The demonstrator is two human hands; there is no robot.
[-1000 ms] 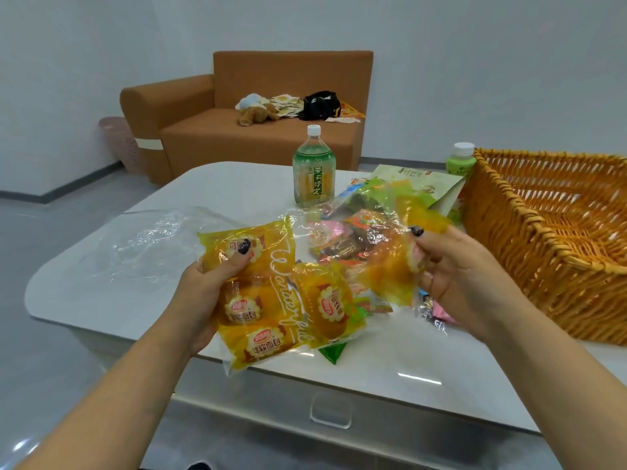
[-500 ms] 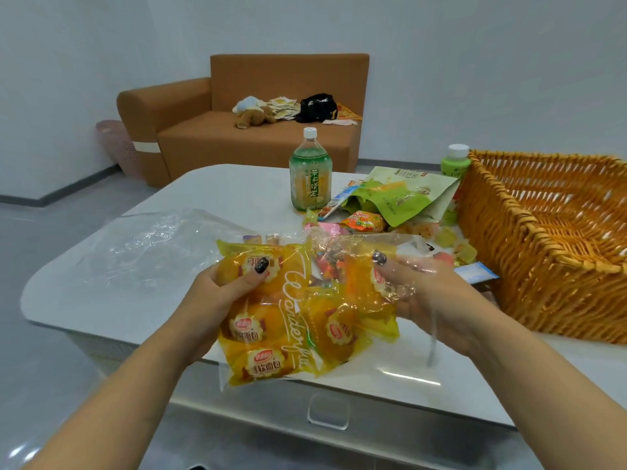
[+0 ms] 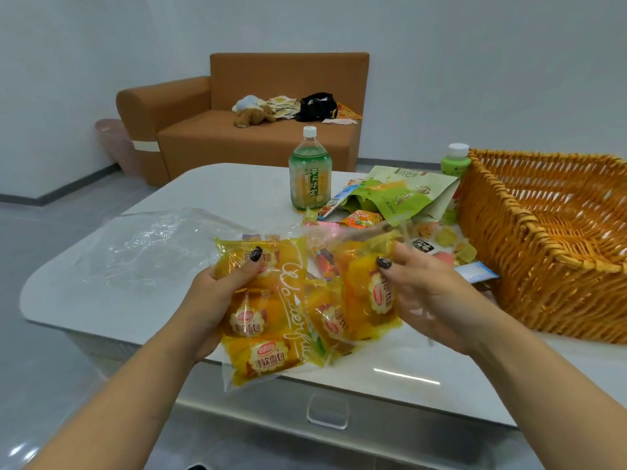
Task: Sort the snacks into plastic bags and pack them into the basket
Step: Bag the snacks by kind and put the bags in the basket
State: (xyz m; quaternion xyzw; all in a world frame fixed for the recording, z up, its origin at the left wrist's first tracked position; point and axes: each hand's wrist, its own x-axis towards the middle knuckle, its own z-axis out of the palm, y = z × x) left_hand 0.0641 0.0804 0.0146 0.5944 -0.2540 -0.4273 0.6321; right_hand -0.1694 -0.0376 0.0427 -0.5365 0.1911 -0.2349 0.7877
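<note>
A clear plastic bag (image 3: 291,300) with white script holds several yellow bread packets (image 3: 268,357). I hold it above the near edge of the white table (image 3: 210,188). My left hand (image 3: 217,296) grips the bag's left side, thumb on the top packet. My right hand (image 3: 424,293) grips the bag's right side around another yellow packet (image 3: 366,293). The wicker basket (image 3: 529,252) stands at the right with nothing visible inside. Loose snacks (image 3: 363,218) lie behind the bag.
A green tea bottle (image 3: 309,174) stands mid-table, with green pouches (image 3: 403,198) and a small green bottle (image 3: 456,161) beside the basket. A second clear plastic bag (image 3: 146,249) lies flat at the left. An orange sofa (image 3: 244,123) sits beyond the table.
My right hand has come in from the right and down, bringing the bag's right side toward my left hand. The bag now bunches closer together and the snack pile behind it is uncovered.
</note>
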